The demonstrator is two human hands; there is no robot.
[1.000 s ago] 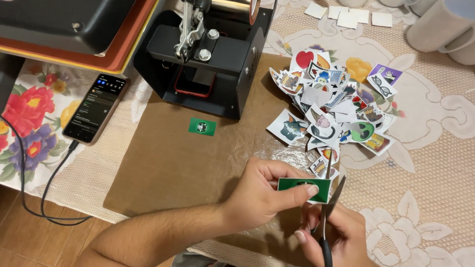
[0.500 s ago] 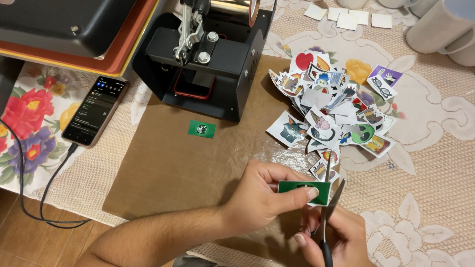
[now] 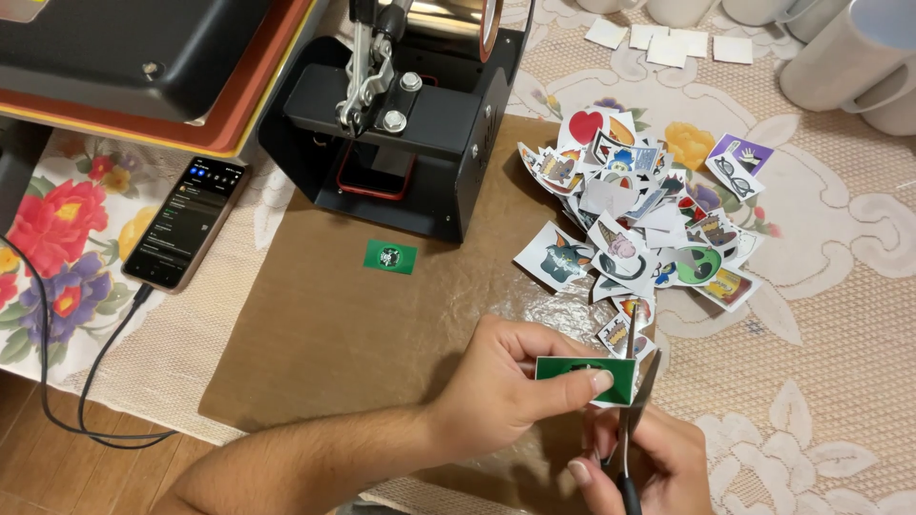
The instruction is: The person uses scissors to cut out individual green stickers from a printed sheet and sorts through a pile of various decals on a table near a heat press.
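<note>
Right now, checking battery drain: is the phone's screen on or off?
On: the phone lies face up, its dark screen showing lit text.

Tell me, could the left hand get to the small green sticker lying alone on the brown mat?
Probably yes: nothing lies between the left hand and the small green sticker on the brown mat, but that hand is pinching a green cutout.

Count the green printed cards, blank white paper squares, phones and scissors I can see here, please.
Green printed cards: 2 (one held, one lying on the brown mat)
Blank white paper squares: 4
Phones: 1
Scissors: 1
Total: 8
</note>
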